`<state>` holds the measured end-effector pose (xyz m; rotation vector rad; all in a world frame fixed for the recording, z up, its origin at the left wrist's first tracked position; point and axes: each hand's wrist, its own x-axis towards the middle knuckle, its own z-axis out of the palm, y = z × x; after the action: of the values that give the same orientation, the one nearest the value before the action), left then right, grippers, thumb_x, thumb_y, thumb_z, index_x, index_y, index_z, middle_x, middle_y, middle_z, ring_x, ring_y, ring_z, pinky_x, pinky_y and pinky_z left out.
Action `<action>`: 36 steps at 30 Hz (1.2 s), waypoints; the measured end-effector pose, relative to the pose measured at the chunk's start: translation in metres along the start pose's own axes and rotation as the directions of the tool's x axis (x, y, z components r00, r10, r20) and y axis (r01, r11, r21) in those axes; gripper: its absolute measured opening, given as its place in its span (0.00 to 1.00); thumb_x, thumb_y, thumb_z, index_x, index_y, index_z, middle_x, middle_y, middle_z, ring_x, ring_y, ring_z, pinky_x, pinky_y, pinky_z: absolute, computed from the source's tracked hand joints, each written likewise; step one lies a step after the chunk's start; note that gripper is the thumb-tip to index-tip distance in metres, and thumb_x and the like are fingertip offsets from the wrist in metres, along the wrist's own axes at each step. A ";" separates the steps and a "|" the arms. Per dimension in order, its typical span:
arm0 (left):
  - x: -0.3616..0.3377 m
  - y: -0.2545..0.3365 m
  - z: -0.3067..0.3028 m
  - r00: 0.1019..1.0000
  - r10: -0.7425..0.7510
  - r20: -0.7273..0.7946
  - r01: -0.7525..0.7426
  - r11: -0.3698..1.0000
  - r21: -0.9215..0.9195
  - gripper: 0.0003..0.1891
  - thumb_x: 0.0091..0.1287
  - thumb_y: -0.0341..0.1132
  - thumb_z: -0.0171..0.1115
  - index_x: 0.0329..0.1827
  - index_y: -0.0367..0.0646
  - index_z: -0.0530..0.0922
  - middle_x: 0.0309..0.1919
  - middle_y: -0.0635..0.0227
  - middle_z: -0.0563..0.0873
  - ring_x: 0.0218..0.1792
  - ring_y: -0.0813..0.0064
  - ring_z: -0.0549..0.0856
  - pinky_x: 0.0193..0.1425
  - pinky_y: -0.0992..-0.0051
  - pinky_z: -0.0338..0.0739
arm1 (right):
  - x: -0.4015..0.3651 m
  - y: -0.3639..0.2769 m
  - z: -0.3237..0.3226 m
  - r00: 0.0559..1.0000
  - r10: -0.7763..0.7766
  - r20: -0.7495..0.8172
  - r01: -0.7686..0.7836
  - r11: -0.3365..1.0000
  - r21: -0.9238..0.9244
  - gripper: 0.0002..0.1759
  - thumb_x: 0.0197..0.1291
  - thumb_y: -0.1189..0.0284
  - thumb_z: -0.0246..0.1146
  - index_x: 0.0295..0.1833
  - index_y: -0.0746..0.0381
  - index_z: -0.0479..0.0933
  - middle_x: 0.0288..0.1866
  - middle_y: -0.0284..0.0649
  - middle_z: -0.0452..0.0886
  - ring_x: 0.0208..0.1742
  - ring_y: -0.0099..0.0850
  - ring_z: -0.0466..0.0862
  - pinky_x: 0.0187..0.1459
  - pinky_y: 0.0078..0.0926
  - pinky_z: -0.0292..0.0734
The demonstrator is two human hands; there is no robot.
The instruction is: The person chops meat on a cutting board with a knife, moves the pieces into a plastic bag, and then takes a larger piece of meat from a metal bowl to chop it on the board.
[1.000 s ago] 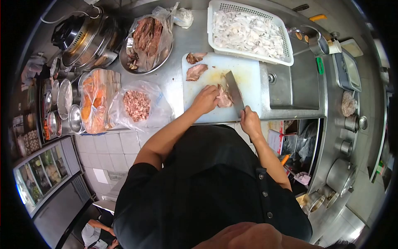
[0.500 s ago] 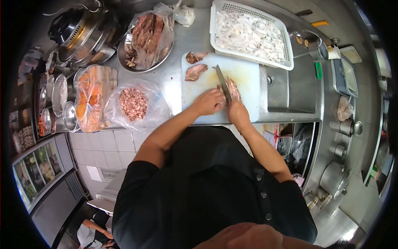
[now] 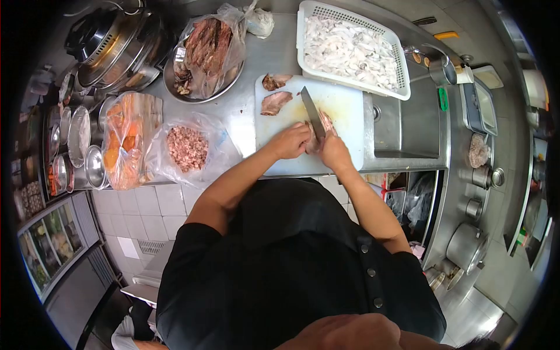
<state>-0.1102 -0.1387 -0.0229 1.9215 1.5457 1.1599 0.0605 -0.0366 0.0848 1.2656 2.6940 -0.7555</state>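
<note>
My right hand grips a knife, its broad blade slanting away over the white cutting board. Curled fingers of my left hand press on a piece of meat just left of the blade. Cut strips of meat lie against the blade's right side, partly hidden by my right hand. Toward the board's far left corner rest a flat slice of meat and a darker browned piece.
A white basket of pale sliced food stands beyond the board, beside a sink. Leftward are a bag of diced meat, a bag of orange pieces and a metal bowl holding bagged dark meat. A person's sleeve shows at lower left.
The knife has shifted slightly, and my left hand stays on the meat beside it. The whole view has moved a little. At lower left, the other person has moved lower, mostly out of view.
</note>
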 end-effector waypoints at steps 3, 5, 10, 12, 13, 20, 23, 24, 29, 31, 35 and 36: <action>0.001 0.005 -0.003 0.999 0.029 -0.044 -0.030 1.000 -0.009 0.10 0.56 0.23 0.68 0.38 0.40 0.77 0.42 0.59 0.82 0.50 0.50 0.81 0.57 0.57 0.80 | 0.000 0.009 -0.011 0.989 0.063 0.135 -0.062 0.998 -0.012 0.18 0.79 0.66 0.59 0.52 0.74 0.80 0.44 0.71 0.88 0.48 0.69 0.89 0.53 0.65 0.84; -0.001 0.006 -0.001 1.000 0.002 -0.030 -0.003 1.000 -0.009 0.10 0.56 0.23 0.68 0.38 0.40 0.77 0.42 0.59 0.82 0.50 0.50 0.81 0.57 0.57 0.80 | -0.020 0.009 -0.012 0.987 0.033 0.157 -0.035 0.999 0.008 0.19 0.79 0.65 0.58 0.53 0.74 0.80 0.44 0.72 0.88 0.48 0.70 0.89 0.53 0.65 0.84; 0.000 0.011 -0.001 1.000 -0.005 -0.028 0.005 1.000 0.009 0.09 0.57 0.22 0.68 0.38 0.40 0.79 0.42 0.59 0.82 0.50 0.51 0.81 0.57 0.57 0.80 | -0.011 0.007 0.035 0.997 0.066 -0.052 -0.063 0.996 0.057 0.15 0.79 0.68 0.60 0.50 0.72 0.80 0.42 0.71 0.88 0.47 0.71 0.89 0.51 0.65 0.84; -0.001 0.008 -0.003 0.999 -0.046 0.011 0.045 0.998 0.049 0.08 0.60 0.24 0.70 0.39 0.39 0.80 0.44 0.59 0.84 0.53 0.51 0.82 0.60 0.57 0.81 | 0.001 0.010 0.022 0.999 0.031 -0.012 -0.031 0.999 0.027 0.16 0.79 0.66 0.60 0.50 0.72 0.80 0.41 0.70 0.88 0.46 0.71 0.89 0.50 0.66 0.84; -0.004 0.006 -0.005 0.999 -0.043 0.014 0.042 0.998 0.055 0.08 0.60 0.24 0.70 0.39 0.39 0.80 0.44 0.59 0.84 0.53 0.51 0.82 0.60 0.57 0.81 | 0.001 0.012 0.015 0.999 0.029 -0.017 -0.029 0.999 0.032 0.16 0.79 0.66 0.60 0.50 0.72 0.80 0.41 0.70 0.88 0.46 0.71 0.89 0.50 0.66 0.84; -0.002 0.003 0.008 0.998 0.067 -0.001 -0.067 0.994 0.083 0.04 0.67 0.26 0.71 0.41 0.40 0.83 0.49 0.61 0.86 0.59 0.56 0.83 0.65 0.61 0.82 | -0.018 0.016 -0.019 0.999 0.034 0.020 -0.034 0.999 -0.024 0.17 0.79 0.65 0.60 0.51 0.72 0.79 0.41 0.70 0.88 0.47 0.69 0.89 0.53 0.64 0.84; 0.001 0.003 0.011 0.998 0.062 0.007 -0.062 0.996 0.068 0.04 0.67 0.26 0.71 0.40 0.40 0.83 0.47 0.62 0.86 0.58 0.56 0.84 0.64 0.62 0.82 | -0.014 0.021 -0.025 0.990 -0.003 0.143 0.014 0.997 -0.079 0.15 0.78 0.68 0.60 0.51 0.72 0.79 0.40 0.69 0.88 0.46 0.69 0.89 0.52 0.65 0.84; 0.002 0.003 0.010 0.999 0.052 0.012 -0.053 0.995 0.082 0.04 0.67 0.25 0.71 0.40 0.40 0.83 0.47 0.62 0.86 0.57 0.56 0.84 0.64 0.62 0.82 | -0.015 0.014 -0.036 0.983 0.018 0.185 0.002 0.994 -0.107 0.13 0.76 0.70 0.60 0.51 0.72 0.80 0.43 0.70 0.88 0.47 0.68 0.90 0.52 0.63 0.85; 0.009 0.007 0.003 0.999 0.043 -0.016 -0.042 0.997 0.062 0.05 0.67 0.26 0.71 0.39 0.40 0.81 0.44 0.62 0.85 0.55 0.55 0.84 0.62 0.60 0.82 | -0.026 0.022 0.005 0.981 0.087 0.175 -0.071 0.993 -0.095 0.11 0.74 0.73 0.59 0.51 0.72 0.81 0.43 0.71 0.88 0.48 0.67 0.90 0.51 0.61 0.87; 0.008 0.004 0.003 1.000 0.020 0.001 -0.020 0.998 0.060 0.05 0.67 0.26 0.71 0.39 0.40 0.81 0.44 0.62 0.84 0.54 0.55 0.83 0.61 0.60 0.82 | -0.024 0.010 0.015 0.997 0.051 0.063 -0.053 0.998 0.036 0.14 0.77 0.70 0.59 0.54 0.73 0.77 0.40 0.70 0.88 0.45 0.70 0.89 0.52 0.65 0.84; 0.006 0.003 0.006 0.999 0.040 -0.007 -0.039 0.998 0.042 0.06 0.66 0.26 0.72 0.39 0.40 0.81 0.43 0.61 0.84 0.53 0.53 0.83 0.61 0.58 0.81 | 0.000 0.008 -0.005 0.993 0.018 0.120 -0.017 1.000 -0.017 0.15 0.79 0.68 0.59 0.50 0.73 0.80 0.40 0.70 0.88 0.45 0.68 0.89 0.51 0.66 0.83; 0.004 0.003 0.006 0.999 0.041 -0.031 -0.039 0.998 0.055 0.06 0.66 0.27 0.72 0.40 0.40 0.81 0.43 0.61 0.84 0.53 0.53 0.83 0.61 0.58 0.81 | -0.006 0.002 -0.018 0.993 0.026 0.118 -0.024 1.000 -0.018 0.15 0.79 0.68 0.59 0.49 0.72 0.81 0.41 0.69 0.88 0.45 0.67 0.89 0.51 0.65 0.83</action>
<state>-0.1033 -0.1343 -0.0231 1.9866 1.5782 1.1820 0.0684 -0.0310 0.1016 1.2080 2.5807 -0.7779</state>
